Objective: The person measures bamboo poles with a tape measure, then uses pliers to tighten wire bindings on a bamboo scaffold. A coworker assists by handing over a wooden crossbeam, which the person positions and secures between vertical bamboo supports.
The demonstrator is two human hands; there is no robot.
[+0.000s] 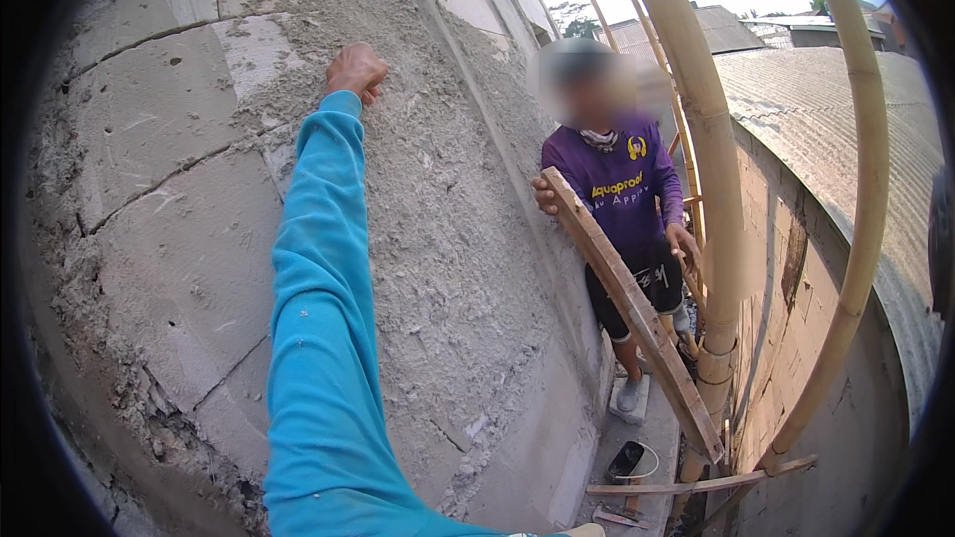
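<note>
My left hand (356,71) is raised to a grey block wall, at the end of a long teal sleeve. Its fingers are curled into a fist; what they hold, if anything, is hidden. Around the fist, rough grey mortar (428,199) covers part of the wall, and pale bare blocks (159,109) show to the left. My right hand is out of the picture. Ahead on the right, a co-worker in a purple shirt (607,174) rests one hand on the top of a long wooden beam (637,313), which slants down to the right.
Thick bamboo poles (711,159) rise on the right, before a block wall and a corrugated roof (826,109). Low down, a wooden plank (676,484) lies crosswise near a small black bucket (627,459) and a hand tool (619,516). The co-worker stands on a narrow walkway.
</note>
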